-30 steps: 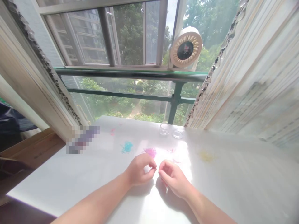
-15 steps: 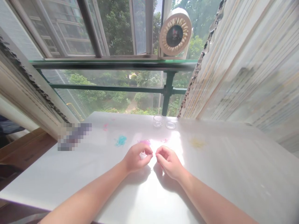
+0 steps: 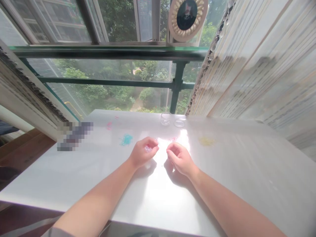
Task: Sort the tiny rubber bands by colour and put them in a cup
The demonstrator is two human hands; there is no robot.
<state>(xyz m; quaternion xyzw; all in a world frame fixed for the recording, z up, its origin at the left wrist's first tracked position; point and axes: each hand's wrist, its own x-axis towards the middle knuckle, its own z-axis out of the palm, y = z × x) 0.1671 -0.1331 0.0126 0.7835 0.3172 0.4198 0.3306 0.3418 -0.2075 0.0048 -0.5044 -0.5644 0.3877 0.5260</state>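
Observation:
Over the white table (image 3: 93, 184), my left hand (image 3: 144, 152) is curled with thumb and forefinger pinched. Whatever lies between those fingertips is too small to make out. My right hand (image 3: 179, 158) faces it a short gap away, in a similar pinch, its contents also unclear in the glare. Just past the right hand lies a small pink scatter (image 3: 173, 139) of bits. Left of my left hand is a loose teal pile (image 3: 126, 139) of tiny pieces. A yellowish pile (image 3: 207, 141) lies farther right.
At the table's far edge stand a small clear round container (image 3: 165, 119) and a clear lid (image 3: 179, 123). More pink bits (image 3: 109, 125) lie back left, near a pixelated patch. A round fan (image 3: 187, 18) is by the window; curtains (image 3: 237, 75) hang at both sides.
The hands have moved slightly apart, both still pinched. The camera view has tilted down, so the table and window sit higher. The purple-pink pile is now mostly hidden by my left hand.

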